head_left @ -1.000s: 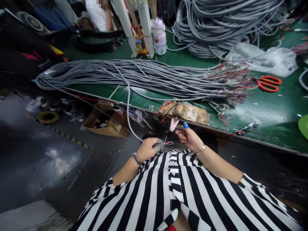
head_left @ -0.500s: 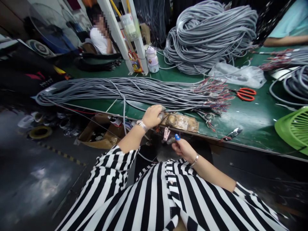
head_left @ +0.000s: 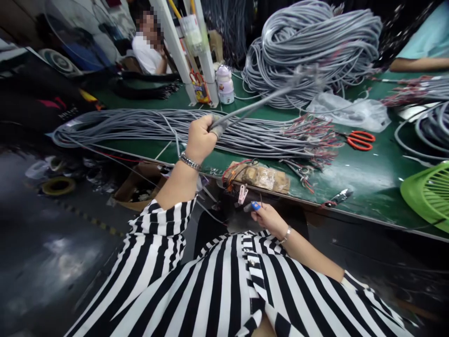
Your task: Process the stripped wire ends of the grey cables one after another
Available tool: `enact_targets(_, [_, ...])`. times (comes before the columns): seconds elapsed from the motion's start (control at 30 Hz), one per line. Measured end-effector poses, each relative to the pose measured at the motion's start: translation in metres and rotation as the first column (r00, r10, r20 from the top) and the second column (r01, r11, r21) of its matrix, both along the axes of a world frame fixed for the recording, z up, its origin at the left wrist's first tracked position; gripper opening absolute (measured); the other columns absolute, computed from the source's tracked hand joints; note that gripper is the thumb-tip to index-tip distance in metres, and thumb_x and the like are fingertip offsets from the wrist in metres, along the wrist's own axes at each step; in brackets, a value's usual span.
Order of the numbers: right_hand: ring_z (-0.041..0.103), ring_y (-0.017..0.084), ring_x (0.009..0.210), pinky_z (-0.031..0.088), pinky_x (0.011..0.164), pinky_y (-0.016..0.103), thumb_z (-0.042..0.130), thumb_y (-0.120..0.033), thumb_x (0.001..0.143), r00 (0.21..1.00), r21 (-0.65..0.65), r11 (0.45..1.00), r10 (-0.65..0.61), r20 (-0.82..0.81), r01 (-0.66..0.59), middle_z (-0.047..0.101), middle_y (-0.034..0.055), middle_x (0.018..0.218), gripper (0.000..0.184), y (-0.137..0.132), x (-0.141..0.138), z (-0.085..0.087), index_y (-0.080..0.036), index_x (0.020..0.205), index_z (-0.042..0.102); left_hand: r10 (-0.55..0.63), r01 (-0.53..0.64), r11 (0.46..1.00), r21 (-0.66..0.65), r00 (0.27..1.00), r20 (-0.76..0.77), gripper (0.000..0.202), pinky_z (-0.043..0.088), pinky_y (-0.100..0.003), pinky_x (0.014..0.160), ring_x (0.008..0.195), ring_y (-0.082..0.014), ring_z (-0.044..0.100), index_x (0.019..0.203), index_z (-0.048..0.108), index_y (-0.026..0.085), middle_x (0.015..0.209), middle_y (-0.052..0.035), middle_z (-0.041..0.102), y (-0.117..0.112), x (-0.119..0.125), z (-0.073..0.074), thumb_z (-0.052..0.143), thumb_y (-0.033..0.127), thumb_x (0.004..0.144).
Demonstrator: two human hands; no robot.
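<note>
My left hand [head_left: 199, 138] is raised over the green table [head_left: 372, 178] and closed round a grey cable [head_left: 259, 100]. That cable sticks out up and to the right, its far end blurred by motion. Under it lies a long bundle of grey cables [head_left: 147, 126] with stripped coloured wire ends [head_left: 312, 133] on the right. My right hand [head_left: 267, 217] stays low at the table's front edge, pinched on a small blue-tipped tool [head_left: 254, 206]. A taped brown block [head_left: 261, 175] with wires and a pink clip [head_left: 242, 193] sits just above it.
Orange scissors [head_left: 359, 139], a clear plastic bag [head_left: 351, 112], a big coil of grey cable [head_left: 312, 47] and a green fan [head_left: 430, 192] are on the table. A white bottle [head_left: 224, 84] stands by white posts. One person sits far back left; another person's arm rests far right.
My left hand rose from my lap to the table edge, then lifted higher, swinging the grey cable's end out over the table. My right hand stayed low with the tool.
</note>
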State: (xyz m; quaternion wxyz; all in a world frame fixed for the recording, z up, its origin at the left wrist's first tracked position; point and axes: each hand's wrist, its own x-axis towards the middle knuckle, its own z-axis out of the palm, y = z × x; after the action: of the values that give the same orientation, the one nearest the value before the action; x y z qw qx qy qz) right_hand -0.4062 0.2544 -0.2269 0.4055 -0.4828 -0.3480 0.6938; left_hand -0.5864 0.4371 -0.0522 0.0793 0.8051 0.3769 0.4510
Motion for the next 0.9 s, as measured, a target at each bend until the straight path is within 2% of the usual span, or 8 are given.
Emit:
enact_targets(0.13, [0.019,0.001,0.037,0.008,0.037,0.019,0.066,-0.068,0.068,1.000,-0.012,1.000,0.000,0.008,0.000,0.046,-0.0073,0.051,0.054,0.004,-0.007,-0.001,-0.017,0.078,0.052,-0.276,0.275,0.961,-0.029,0.948,-0.161,0.019,0.049,-0.025,0.069,0.072,-0.0140,0.062,0.089,0.069,0.014,0.076,-0.0028,0.068,-0.050,0.006,0.016,0.062,0.031,0.086])
enact_targets(0.3, [0.019,0.001,0.036,0.008,0.037,0.019,0.067,-0.069,0.067,1.000,-0.022,1.000,0.001,0.007,-0.001,0.048,-0.0069,0.050,0.054,0.006,-0.014,-0.003,-0.019,0.073,0.046,-0.429,0.400,0.902,-0.161,0.798,-0.423,0.018,0.050,-0.027,0.071,0.079,-0.0187,0.066,0.086,0.067,0.016,0.081,-0.0061,0.070,-0.089,0.029,0.001,0.056,0.030,0.088])
enact_targets(0.37, [0.019,0.001,0.036,0.009,0.037,0.019,0.067,-0.070,0.067,1.000,-0.001,1.000,-0.018,0.004,0.018,0.049,-0.0064,0.052,0.055,0.004,-0.013,-0.002,-0.018,0.076,0.050,-0.459,0.405,0.887,-0.221,0.823,-0.334,0.019,0.050,-0.027,0.070,0.076,-0.0183,0.065,0.087,0.066,0.016,0.081,-0.0070,0.069,-0.094,0.026,-0.012,0.055,0.032,0.089])
enact_targets(0.43, [0.019,0.002,0.038,0.009,0.038,0.020,0.066,-0.069,0.070,0.999,0.057,0.998,-0.033,0.013,0.032,0.048,-0.0055,0.053,0.054,0.001,-0.008,-0.001,-0.017,0.078,0.054,-0.471,0.423,0.846,-0.325,0.878,-0.081,0.024,0.050,-0.025,0.063,0.067,-0.0148,0.063,0.091,0.065,0.016,0.078,-0.0057,0.067,-0.099,0.013,-0.026,0.055,0.037,0.091])
enact_targets(0.57, [0.028,0.006,0.044,0.018,0.041,0.021,0.061,-0.067,0.079,0.995,0.254,0.966,0.014,0.095,-0.038,0.048,-0.0015,0.055,0.051,0.000,0.009,0.012,-0.016,0.073,0.060,-0.238,0.447,0.725,-0.524,0.877,0.418,0.034,0.036,-0.017,0.040,0.042,-0.0055,0.045,0.099,0.063,0.015,0.062,0.0015,0.056,-0.109,-0.025,-0.050,0.060,0.048,0.089])
enact_targets(0.7, [0.052,0.014,0.064,0.041,0.054,0.024,0.064,-0.059,0.081,0.985,0.432,0.893,0.065,0.162,-0.130,0.060,0.0039,0.070,0.041,0.015,0.017,0.049,-0.019,0.088,0.069,-0.192,0.461,0.668,-0.584,0.865,0.464,0.037,0.033,-0.015,0.037,0.041,-0.0045,0.042,0.103,0.066,0.015,0.060,0.0020,0.054,-0.116,-0.047,-0.059,0.067,0.047,0.084])
enact_targets(0.8, [0.060,0.020,0.081,0.049,0.066,0.029,0.068,-0.056,0.078,0.947,0.493,0.809,0.255,0.196,-0.320,0.066,0.0072,0.086,0.041,0.036,0.012,0.087,-0.019,0.096,0.071,-0.215,0.464,0.664,-0.585,0.869,0.446,0.035,0.035,-0.015,0.038,0.044,-0.0053,0.045,0.101,0.068,0.015,0.061,0.0008,0.055,-0.118,-0.048,-0.055,0.068,0.045,0.083])
enact_targets(0.9, [0.062,0.020,0.088,0.050,0.066,0.027,0.073,-0.054,0.074,0.964,0.570,0.777,0.221,0.151,-0.267,0.067,0.0074,0.095,0.046,0.058,0.005,0.117,-0.019,0.104,0.070,-0.191,0.463,0.698,-0.547,0.856,0.480,0.034,0.034,-0.015,0.037,0.043,-0.0051,0.043,0.102,0.068,0.016,0.060,0.0010,0.055,-0.119,-0.045,-0.049,0.068,0.045,0.083])
